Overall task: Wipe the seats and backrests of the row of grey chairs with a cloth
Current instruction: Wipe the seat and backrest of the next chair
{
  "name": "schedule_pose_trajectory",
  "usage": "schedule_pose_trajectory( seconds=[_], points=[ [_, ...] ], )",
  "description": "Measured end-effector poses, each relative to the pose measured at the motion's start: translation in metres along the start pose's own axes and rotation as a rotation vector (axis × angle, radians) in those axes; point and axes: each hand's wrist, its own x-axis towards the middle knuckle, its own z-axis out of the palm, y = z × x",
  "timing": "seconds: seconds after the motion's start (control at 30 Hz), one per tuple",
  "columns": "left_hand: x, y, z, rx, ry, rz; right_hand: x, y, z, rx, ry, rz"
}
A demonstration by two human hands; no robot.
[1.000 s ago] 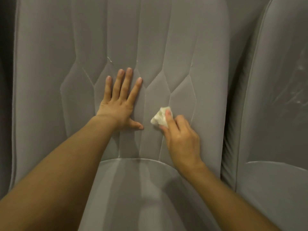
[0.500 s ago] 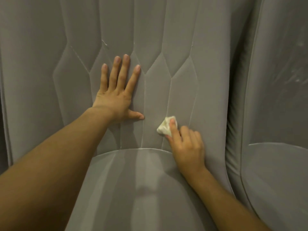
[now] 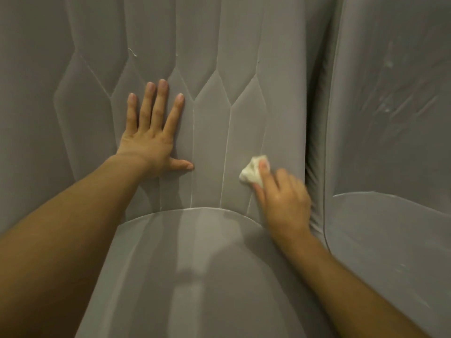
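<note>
Now wiping with the cloth (image 3: 252, 171), a small white wad pressed to the lower right part of the backrest (image 3: 244, 57), just above the curved seam with the seat (image 3: 207, 264). Held by the right hand (image 3: 284, 201): pinned under the fingers (image 3: 264, 170), curled over its near side, with the far edge of the wad poking out up and to the left beyond the fingertip. Blurred at the knuckles, so probably mid-stroke; impossible to tell how the thumb lies. Judged as the backrest step on this chair, low down near the right edge, with the seat below presumably to follow. Calls next for sweeping the wad across the quilted panels and down into the seam, with firm, even pressure so as not to skip the stitched grooves, then dropping onto the seat. Braced meanwhile by the left hand (image 3: 148, 140), flat on the backrest to the left, well apart from the cloth, fingers straight and spread, thumb out to the side, gripping nothing. Beyond, just to the right across a dark gap, another grey chair (image 3: 390, 142), pale streaks on its backrest, likely due a wipe as well.
</note>
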Motion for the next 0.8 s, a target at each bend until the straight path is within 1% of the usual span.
schedule_pose_trajectory(
  seconds=[0.13,0.2,0.23,0.27,0.3,0.33,0.4,0.43,0.47,0.5,0.53,0.6,0.7,0.8],
  points=[
    [-0.022,-0.005,0.020,0.051,-0.142,-0.049,-0.041,-0.006,0.002,-0.010,-0.132,-0.172],
    [-0.033,-0.009,0.029,0.071,-0.170,-0.056,-0.036,-0.008,-0.002,0.018,-0.254,-0.158],
    [-0.036,-0.009,0.031,0.075,-0.173,-0.059,-0.029,-0.008,-0.007,0.068,-0.305,-0.134],
    [-0.039,-0.009,0.031,0.075,-0.172,-0.060,-0.020,-0.006,-0.012,0.147,-0.318,-0.102],
    [-0.041,-0.009,0.032,0.070,-0.164,-0.059,-0.010,-0.003,-0.019,0.243,-0.259,-0.059],
    [-0.043,-0.009,0.034,0.064,-0.150,-0.058,0.003,0.001,-0.025,0.330,-0.154,0.007],
    [-0.046,-0.008,0.037,0.053,-0.121,-0.052,0.041,0.012,-0.035,0.431,0.112,0.206],
    [-0.047,-0.007,0.038,0.049,-0.109,-0.048,0.063,0.020,-0.035,0.450,0.213,0.313],
    [-0.049,-0.006,0.040,0.047,-0.099,-0.046,0.084,0.029,-0.035,0.465,0.263,0.404],
    [-0.049,-0.005,0.041,0.047,-0.091,-0.046,0.099,0.036,-0.034,0.478,0.249,0.464],
    [-0.049,-0.004,0.043,0.043,-0.084,-0.048,0.107,0.041,-0.031,0.492,0.185,0.492],
    [-0.048,-0.001,0.046,0.020,-0.067,-0.051,0.092,0.044,-0.023,0.501,0.053,0.460],
    [-0.050,0.007,0.049,-0.010,0.008,-0.068,0.041,0.042,-0.022,0.429,0.016,0.258],
    [-0.055,0.021,0.054,-0.036,0.079,-0.026,-0.003,0.046,-0.024,0.367,-0.046,0.155]
  ],
)
